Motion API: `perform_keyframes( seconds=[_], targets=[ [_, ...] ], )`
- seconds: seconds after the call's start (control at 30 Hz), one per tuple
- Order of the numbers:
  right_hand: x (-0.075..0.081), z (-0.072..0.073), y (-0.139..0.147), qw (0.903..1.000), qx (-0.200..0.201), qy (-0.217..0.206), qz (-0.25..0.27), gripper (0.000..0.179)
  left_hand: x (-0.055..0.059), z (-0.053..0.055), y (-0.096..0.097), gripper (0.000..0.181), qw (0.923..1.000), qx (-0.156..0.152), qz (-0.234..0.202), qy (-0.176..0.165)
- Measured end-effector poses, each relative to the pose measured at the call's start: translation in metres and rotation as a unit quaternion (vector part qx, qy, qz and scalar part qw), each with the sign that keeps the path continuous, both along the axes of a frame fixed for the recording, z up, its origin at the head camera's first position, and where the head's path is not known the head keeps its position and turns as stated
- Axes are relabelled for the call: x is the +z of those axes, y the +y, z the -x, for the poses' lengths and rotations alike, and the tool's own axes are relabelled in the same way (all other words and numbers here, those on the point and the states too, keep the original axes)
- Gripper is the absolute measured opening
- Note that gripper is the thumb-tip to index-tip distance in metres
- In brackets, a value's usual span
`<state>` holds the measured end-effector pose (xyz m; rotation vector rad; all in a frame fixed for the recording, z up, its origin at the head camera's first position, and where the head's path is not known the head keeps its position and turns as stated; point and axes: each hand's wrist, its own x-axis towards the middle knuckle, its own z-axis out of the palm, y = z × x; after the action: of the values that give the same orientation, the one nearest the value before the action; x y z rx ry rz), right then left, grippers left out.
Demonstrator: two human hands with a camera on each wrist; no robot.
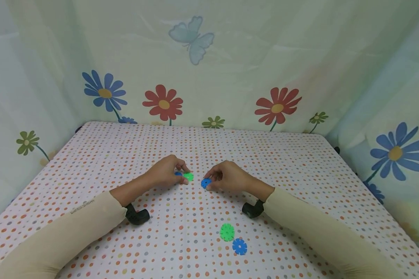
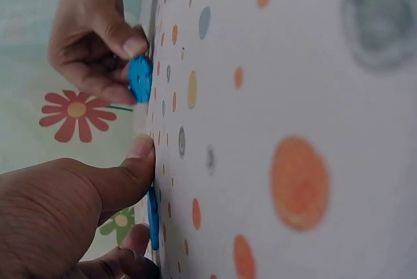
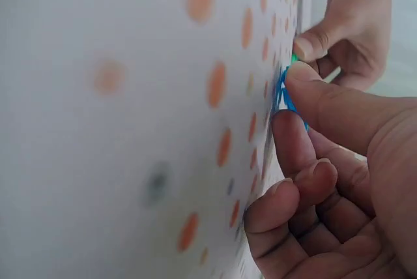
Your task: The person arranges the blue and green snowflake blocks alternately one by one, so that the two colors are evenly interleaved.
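My left hand pinches a green notched disc between thumb and fingers, low over the table. A blue disc adjoins the green one on its left, partly hidden by the fingers; in the left wrist view this blue disc shows edge-on beside the thumb. Across a small gap, my right hand grips a single blue notched disc by its edge, tilted up from the cloth. From the right wrist, that blue disc appears between thumb and index finger.
Nearer to me on the dotted tablecloth lie a loose green disc and a blue disc, close together. Black wrist devices are on both forearms. A flowered curtain hangs behind the table.
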<state>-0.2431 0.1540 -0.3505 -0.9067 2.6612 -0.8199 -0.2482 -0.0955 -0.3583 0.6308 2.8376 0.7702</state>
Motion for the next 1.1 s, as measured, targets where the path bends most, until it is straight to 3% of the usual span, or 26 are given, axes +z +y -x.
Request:
perform_keyframes(
  seconds=[0.23, 0.4, 0.8, 1.1],
  targets=[
    [-0.001, 0.015, -0.009, 0.9994, -0.035, -0.003, 0.0, 0.028, -0.002, 0.001, 0.0, 0.021, 1.0, -0.004, -0.009, 0.002],
    [-0.002, 0.021, -0.011, 0.9995, -0.031, -0.004, 0.004, 0.028, -0.001, 0.0, 0.001, 0.021, 0.9999, -0.004, -0.012, 0.005],
    [-0.001, 0.026, -0.019, 0.9991, -0.023, -0.033, 0.01, 0.027, -0.001, -0.002, 0.0, 0.021, 0.9998, -0.002, -0.021, 0.003],
    [-0.001, 0.026, -0.021, 0.9994, -0.023, -0.025, 0.003, 0.028, -0.002, 0.0, -0.001, 0.021, 0.9998, -0.002, -0.021, 0.002]
  ],
)
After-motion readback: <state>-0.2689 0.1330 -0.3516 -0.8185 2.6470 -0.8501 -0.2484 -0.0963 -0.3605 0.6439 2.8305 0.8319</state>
